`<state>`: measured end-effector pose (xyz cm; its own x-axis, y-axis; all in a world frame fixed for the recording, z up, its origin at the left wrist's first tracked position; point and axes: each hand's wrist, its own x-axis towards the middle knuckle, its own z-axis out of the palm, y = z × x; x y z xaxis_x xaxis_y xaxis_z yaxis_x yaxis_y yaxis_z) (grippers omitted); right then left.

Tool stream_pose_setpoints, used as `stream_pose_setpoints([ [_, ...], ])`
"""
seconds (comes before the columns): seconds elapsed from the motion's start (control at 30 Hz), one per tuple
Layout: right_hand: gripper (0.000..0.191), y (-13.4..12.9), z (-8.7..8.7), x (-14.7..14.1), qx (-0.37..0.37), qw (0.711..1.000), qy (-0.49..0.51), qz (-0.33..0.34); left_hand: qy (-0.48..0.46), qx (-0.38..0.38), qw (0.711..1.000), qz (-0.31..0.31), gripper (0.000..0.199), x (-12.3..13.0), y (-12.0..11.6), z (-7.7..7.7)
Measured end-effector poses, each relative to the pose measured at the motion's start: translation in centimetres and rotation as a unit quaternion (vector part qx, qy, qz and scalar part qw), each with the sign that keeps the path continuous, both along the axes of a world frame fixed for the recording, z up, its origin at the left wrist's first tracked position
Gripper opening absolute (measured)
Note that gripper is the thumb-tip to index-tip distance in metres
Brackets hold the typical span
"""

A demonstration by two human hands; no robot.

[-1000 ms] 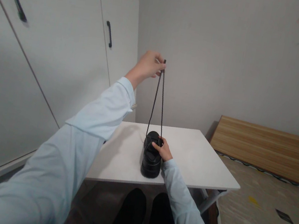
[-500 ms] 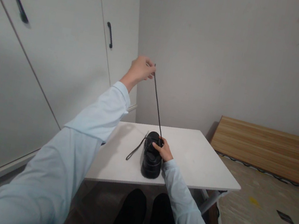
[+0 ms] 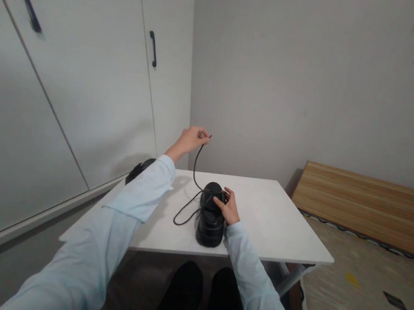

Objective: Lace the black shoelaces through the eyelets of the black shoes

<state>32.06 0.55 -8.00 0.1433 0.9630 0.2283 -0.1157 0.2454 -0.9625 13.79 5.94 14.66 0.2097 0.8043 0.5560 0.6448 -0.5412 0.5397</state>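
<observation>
Down comes the left hand [image 3: 190,139] from high in the frame, still pinching one lace [image 3: 195,174] end, now slack and curling onto the table [image 3: 278,225]. Right hand [image 3: 226,208] stays pressed over the black shoe [image 3: 210,222] at centre, steadying it near the table's front edge.

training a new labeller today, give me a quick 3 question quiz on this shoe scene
1. True or false: the left hand pinches one end of the black shoelace above the white table.
2. What does the right hand rest on? A) black shoe B) wooden headboard C) cupboard handle
3. Fill in: the slack lace loops on the table to the ____ of the shoe.

Key: 1 true; 2 A; 3 left
</observation>
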Motion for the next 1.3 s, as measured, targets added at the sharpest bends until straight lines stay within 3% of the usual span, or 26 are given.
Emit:
stream_pose_setpoints([
  [0.1,0.069,-0.3,0.2,0.0,0.010,1.000,-0.010,0.002,-0.014,0.015,1.000,0.023,0.007,0.0,-0.2,-3.4],
  [0.17,0.067,-0.4,0.3,-0.1,0.021,1.000,-0.012,-0.003,-0.083,0.000,0.996,0.036,0.007,0.0,-0.2,-5.3],
  [0.27,0.067,-0.5,0.4,-0.2,0.035,0.999,-0.011,-0.023,-0.218,-0.011,0.974,0.054,0.011,-0.4,0.3,-7.3],
  [0.33,0.068,-0.5,0.3,-0.3,0.037,0.999,-0.008,-0.028,-0.238,0.024,0.968,0.075,0.010,-1.0,0.7,-8.2],
  [0.5,0.065,-0.5,0.2,-0.4,0.039,0.999,-0.013,-0.036,-0.102,0.077,0.989,0.076,0.009,-2.5,1.1,-9.9],
  [0.73,0.046,-0.9,1.4,0.2,0.138,0.976,-0.159,-0.049,0.062,-0.072,0.995,0.016,0.015,-3.2,0.0,-13.1],
  [0.97,0.019,-1.0,2.5,0.4,0.147,0.950,-0.274,0.003,0.090,-0.116,0.985,-0.086,0.021,-2.9,-2.5,-14.1],
  [1.3,0.025,-0.2,2.7,0.0,0.125,0.953,-0.272,0.048,0.196,-0.045,0.978,-0.060,0.015,-2.1,-4.2,-14.7],
])
